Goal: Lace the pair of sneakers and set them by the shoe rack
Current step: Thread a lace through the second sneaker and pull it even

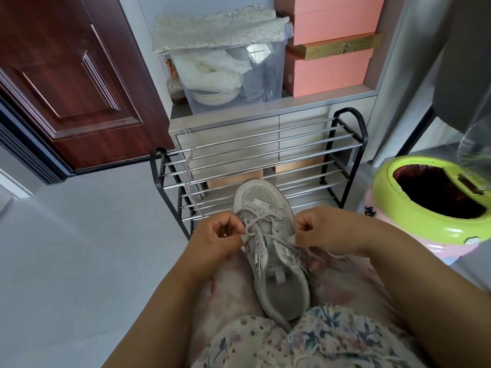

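The shoe rack [265, 152], black-framed with chrome bars, stands before me against the cabinet. A grey sneaker [271, 243] rests on my lap, toe toward the rack. My left hand [215, 237] pinches a loop of the lace [259, 225]; my right hand [318, 229] pinches the lace's other side. A spare lace [189, 166] hangs over the rack's bars.

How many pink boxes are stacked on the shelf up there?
3: the top pink box, partly cut off by the frame; the middle one under it; the bottom one, beneath a gold-patterned box. More may be hidden behind.
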`<state>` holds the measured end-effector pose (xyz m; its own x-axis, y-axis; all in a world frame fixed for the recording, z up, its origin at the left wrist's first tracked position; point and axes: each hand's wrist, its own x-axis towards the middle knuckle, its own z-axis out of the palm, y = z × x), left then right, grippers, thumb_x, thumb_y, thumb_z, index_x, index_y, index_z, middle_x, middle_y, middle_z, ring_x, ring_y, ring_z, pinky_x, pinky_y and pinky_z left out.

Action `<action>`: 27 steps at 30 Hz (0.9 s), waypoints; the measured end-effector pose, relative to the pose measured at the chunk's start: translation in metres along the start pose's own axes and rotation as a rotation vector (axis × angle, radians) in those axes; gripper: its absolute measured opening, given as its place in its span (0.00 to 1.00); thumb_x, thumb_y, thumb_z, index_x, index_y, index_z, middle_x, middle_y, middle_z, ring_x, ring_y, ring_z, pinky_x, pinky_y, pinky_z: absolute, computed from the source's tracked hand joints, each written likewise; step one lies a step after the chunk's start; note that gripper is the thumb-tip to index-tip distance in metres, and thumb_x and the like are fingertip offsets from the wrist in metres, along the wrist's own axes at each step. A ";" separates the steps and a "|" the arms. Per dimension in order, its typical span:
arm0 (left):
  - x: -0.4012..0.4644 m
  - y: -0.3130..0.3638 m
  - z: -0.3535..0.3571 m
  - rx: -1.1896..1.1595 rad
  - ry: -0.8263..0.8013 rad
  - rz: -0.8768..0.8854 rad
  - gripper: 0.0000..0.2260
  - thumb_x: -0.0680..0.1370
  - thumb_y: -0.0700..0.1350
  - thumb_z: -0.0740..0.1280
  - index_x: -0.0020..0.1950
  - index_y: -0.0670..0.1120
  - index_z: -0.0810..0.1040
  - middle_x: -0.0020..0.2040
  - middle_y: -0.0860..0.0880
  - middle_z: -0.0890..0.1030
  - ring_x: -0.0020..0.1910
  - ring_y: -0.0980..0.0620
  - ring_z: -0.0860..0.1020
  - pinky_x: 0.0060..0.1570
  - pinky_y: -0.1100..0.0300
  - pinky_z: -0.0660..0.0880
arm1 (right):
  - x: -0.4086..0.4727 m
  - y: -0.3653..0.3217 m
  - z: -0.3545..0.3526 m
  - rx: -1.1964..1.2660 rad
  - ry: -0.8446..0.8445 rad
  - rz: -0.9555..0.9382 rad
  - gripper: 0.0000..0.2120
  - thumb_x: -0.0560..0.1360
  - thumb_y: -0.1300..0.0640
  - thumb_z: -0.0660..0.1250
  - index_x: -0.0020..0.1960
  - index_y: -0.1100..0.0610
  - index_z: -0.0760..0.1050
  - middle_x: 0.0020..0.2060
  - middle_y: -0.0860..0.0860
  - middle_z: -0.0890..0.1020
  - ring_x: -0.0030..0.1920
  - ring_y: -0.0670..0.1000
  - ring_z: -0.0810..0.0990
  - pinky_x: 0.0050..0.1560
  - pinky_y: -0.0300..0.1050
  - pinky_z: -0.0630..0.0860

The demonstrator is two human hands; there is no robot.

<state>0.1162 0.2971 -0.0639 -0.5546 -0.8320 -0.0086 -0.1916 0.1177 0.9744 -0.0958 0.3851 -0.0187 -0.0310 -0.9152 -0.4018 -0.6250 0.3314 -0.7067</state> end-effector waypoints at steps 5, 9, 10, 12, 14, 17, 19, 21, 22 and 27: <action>0.010 0.023 0.014 0.038 0.320 -0.156 0.17 0.72 0.54 0.71 0.34 0.40 0.80 0.26 0.49 0.75 0.25 0.54 0.70 0.21 0.67 0.67 | 0.000 -0.003 0.003 -0.270 0.028 -0.041 0.11 0.74 0.44 0.67 0.44 0.52 0.74 0.34 0.46 0.79 0.32 0.43 0.77 0.32 0.32 0.71; 0.017 0.038 0.027 0.306 0.398 -0.201 0.21 0.69 0.59 0.74 0.34 0.40 0.79 0.23 0.52 0.76 0.19 0.57 0.72 0.18 0.64 0.71 | 0.002 -0.002 0.001 -0.396 0.028 -0.163 0.06 0.74 0.51 0.67 0.43 0.53 0.77 0.32 0.44 0.75 0.31 0.40 0.70 0.31 0.30 0.65; 0.018 0.040 0.030 0.321 0.403 -0.212 0.19 0.69 0.57 0.74 0.33 0.41 0.79 0.22 0.52 0.75 0.20 0.56 0.73 0.21 0.60 0.75 | 0.002 -0.002 0.001 -0.397 0.013 -0.177 0.05 0.73 0.53 0.67 0.42 0.54 0.77 0.32 0.45 0.75 0.31 0.41 0.70 0.33 0.33 0.67; 0.017 0.044 0.036 0.250 0.412 -0.260 0.13 0.69 0.51 0.74 0.31 0.43 0.80 0.21 0.52 0.75 0.19 0.57 0.73 0.25 0.59 0.74 | 0.001 0.000 0.000 -0.372 -0.038 -0.192 0.04 0.71 0.55 0.67 0.40 0.55 0.77 0.34 0.50 0.79 0.31 0.44 0.72 0.36 0.41 0.73; 0.014 0.047 0.040 0.132 0.436 -0.301 0.11 0.70 0.46 0.72 0.29 0.43 0.79 0.22 0.51 0.76 0.19 0.57 0.71 0.23 0.63 0.69 | -0.001 0.001 -0.003 -0.335 -0.087 -0.190 0.04 0.70 0.54 0.68 0.40 0.55 0.78 0.35 0.51 0.80 0.33 0.44 0.73 0.38 0.45 0.75; 0.010 0.054 0.041 -0.024 0.463 -0.272 0.07 0.70 0.40 0.69 0.34 0.39 0.80 0.27 0.47 0.76 0.23 0.55 0.70 0.25 0.64 0.68 | 0.000 0.002 -0.007 -0.342 -0.021 -0.162 0.04 0.71 0.50 0.70 0.40 0.49 0.78 0.34 0.45 0.79 0.34 0.42 0.75 0.37 0.41 0.73; 0.010 0.058 0.041 -0.093 0.425 -0.234 0.04 0.70 0.38 0.68 0.38 0.38 0.81 0.30 0.46 0.79 0.27 0.54 0.74 0.29 0.62 0.72 | 0.004 0.002 -0.008 -0.297 0.171 -0.203 0.03 0.73 0.50 0.69 0.42 0.46 0.76 0.34 0.44 0.78 0.34 0.43 0.75 0.35 0.38 0.69; 0.009 0.064 0.041 -0.140 0.333 -0.183 0.03 0.73 0.38 0.69 0.40 0.40 0.81 0.33 0.47 0.82 0.29 0.55 0.77 0.31 0.64 0.76 | 0.007 0.000 -0.008 -0.096 0.341 -0.287 0.05 0.74 0.55 0.68 0.46 0.46 0.74 0.34 0.45 0.76 0.33 0.44 0.73 0.35 0.36 0.68; 0.008 0.068 0.041 -0.151 0.278 -0.153 0.04 0.74 0.38 0.69 0.40 0.42 0.81 0.32 0.49 0.82 0.29 0.57 0.78 0.32 0.66 0.76 | 0.007 -0.003 -0.007 -0.005 0.378 -0.329 0.09 0.74 0.58 0.68 0.49 0.45 0.74 0.34 0.45 0.76 0.33 0.43 0.72 0.34 0.34 0.68; 0.005 0.092 0.039 -0.117 0.038 0.036 0.03 0.74 0.40 0.70 0.41 0.41 0.81 0.30 0.51 0.80 0.31 0.56 0.77 0.38 0.64 0.77 | 0.006 -0.019 0.000 0.179 0.301 -0.495 0.19 0.73 0.63 0.68 0.52 0.39 0.72 0.35 0.51 0.76 0.35 0.50 0.73 0.37 0.44 0.72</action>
<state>0.0642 0.3244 0.0165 -0.5278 -0.8487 0.0337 -0.0750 0.0861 0.9935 -0.0842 0.3735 -0.0077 -0.0056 -0.9864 0.1643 -0.4818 -0.1413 -0.8648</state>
